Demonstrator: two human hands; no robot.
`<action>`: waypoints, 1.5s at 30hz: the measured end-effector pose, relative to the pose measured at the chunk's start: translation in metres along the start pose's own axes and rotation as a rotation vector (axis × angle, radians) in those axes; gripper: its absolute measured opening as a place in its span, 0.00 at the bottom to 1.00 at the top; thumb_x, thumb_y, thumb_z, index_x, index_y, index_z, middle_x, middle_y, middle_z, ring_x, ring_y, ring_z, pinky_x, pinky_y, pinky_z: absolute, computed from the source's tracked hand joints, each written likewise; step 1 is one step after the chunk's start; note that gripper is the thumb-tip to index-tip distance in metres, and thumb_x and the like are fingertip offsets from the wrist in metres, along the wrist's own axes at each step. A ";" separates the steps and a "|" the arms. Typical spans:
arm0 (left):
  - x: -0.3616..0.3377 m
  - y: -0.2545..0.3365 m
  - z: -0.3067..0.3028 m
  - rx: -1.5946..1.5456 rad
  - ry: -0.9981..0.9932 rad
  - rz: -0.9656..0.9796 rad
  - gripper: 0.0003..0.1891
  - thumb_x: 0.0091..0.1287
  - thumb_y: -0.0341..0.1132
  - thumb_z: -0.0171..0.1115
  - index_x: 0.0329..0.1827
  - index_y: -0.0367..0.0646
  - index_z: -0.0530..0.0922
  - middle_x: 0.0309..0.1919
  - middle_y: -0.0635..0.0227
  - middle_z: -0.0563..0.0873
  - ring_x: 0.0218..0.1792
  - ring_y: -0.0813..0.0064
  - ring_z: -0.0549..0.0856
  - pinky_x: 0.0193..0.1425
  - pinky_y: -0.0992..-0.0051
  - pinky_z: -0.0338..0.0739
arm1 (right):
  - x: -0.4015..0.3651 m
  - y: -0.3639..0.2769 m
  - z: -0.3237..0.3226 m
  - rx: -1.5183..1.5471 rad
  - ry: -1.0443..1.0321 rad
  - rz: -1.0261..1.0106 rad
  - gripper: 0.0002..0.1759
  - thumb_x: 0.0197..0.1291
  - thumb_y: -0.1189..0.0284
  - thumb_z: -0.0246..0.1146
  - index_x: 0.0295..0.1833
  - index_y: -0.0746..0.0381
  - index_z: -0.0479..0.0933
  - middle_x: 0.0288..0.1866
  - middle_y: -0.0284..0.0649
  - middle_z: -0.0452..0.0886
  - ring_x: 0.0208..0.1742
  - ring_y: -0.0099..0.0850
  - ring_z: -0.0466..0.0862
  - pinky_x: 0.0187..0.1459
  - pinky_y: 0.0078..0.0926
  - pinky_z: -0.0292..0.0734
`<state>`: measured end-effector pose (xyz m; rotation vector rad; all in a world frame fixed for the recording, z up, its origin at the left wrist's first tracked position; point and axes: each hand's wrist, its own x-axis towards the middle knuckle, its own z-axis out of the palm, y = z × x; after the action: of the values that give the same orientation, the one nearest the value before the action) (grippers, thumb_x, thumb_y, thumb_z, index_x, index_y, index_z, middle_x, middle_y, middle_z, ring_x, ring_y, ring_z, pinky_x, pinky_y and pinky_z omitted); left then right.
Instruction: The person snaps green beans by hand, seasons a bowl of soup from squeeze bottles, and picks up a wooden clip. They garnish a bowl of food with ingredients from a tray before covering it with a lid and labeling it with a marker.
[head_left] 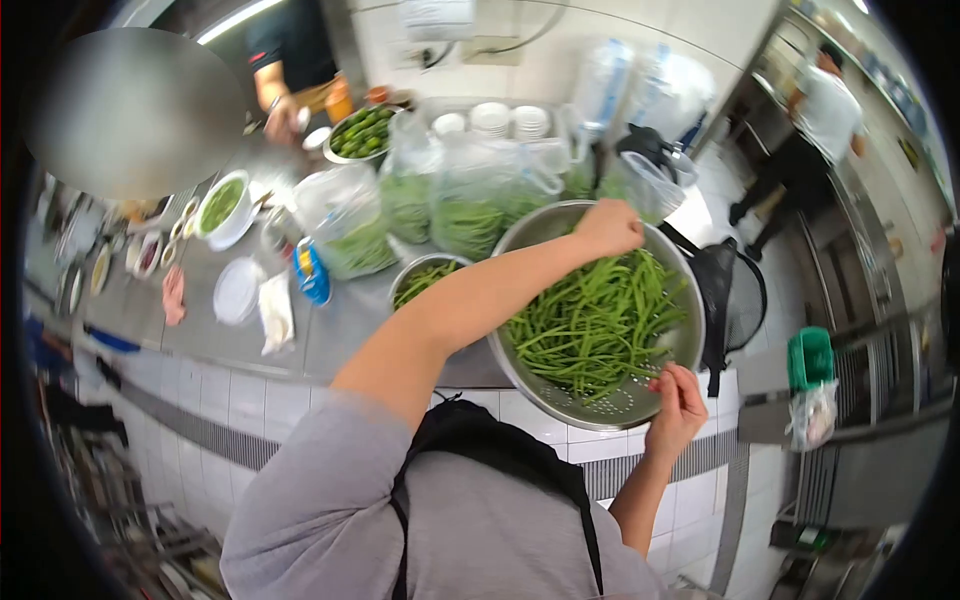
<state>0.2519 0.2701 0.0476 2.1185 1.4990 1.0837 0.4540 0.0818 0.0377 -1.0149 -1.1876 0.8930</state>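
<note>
A large steel colander (pixel 512 372) holds a heap of long green beans (pixel 590 325). My left hand (pixel 612 228) reaches across to the far rim of the colander, its fingers curled shut. What it holds there, if anything, is hidden. At the near right rim, my right hand (pixel 677 405) pinches with thumb and fingertips at the end of a green bean. Left of the colander, partly under my left forearm, is a smaller steel bowl (pixel 400 275) with more green pieces in it.
Plastic bags of greens (pixel 465 215) stand behind the bowl. A blue can (pixel 311 272), a white lid (pixel 238 292) and a white bowl (pixel 240 222) sit on the steel counter (pixel 345 340). A co-worker's hand (pixel 284 120) is across it; another person (pixel 825 115) stands at right.
</note>
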 end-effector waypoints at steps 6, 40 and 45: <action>-0.049 0.077 -0.058 -0.110 -0.096 0.222 0.06 0.42 0.32 0.58 0.19 0.40 0.80 0.19 0.60 0.81 0.22 0.63 0.81 0.32 0.71 0.76 | 0.030 -0.024 0.020 -0.255 -0.029 -0.261 0.07 0.56 0.80 0.59 0.40 0.71 0.77 0.36 0.38 0.75 0.28 0.20 0.73 0.33 0.16 0.72; -0.109 0.030 -0.089 0.690 -0.882 0.052 0.12 0.44 0.37 0.67 0.26 0.38 0.81 0.26 0.59 0.83 0.25 0.65 0.82 0.31 0.69 0.75 | 0.031 -0.031 0.044 0.069 -0.218 0.050 0.05 0.49 0.85 0.61 0.35 0.72 0.77 0.33 0.39 0.77 0.27 0.22 0.77 0.30 0.14 0.72; -0.115 0.000 -0.087 0.556 -0.727 0.076 0.11 0.46 0.38 0.65 0.28 0.41 0.82 0.23 0.60 0.83 0.25 0.63 0.81 0.31 0.69 0.74 | 0.018 -0.027 0.046 -0.055 -0.211 0.006 0.05 0.50 0.84 0.61 0.35 0.70 0.78 0.32 0.37 0.77 0.26 0.21 0.77 0.32 0.14 0.72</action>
<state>0.1696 0.1518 0.0598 2.5236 1.4297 -0.1616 0.4119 0.0973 0.0719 -0.9866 -1.3931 0.9956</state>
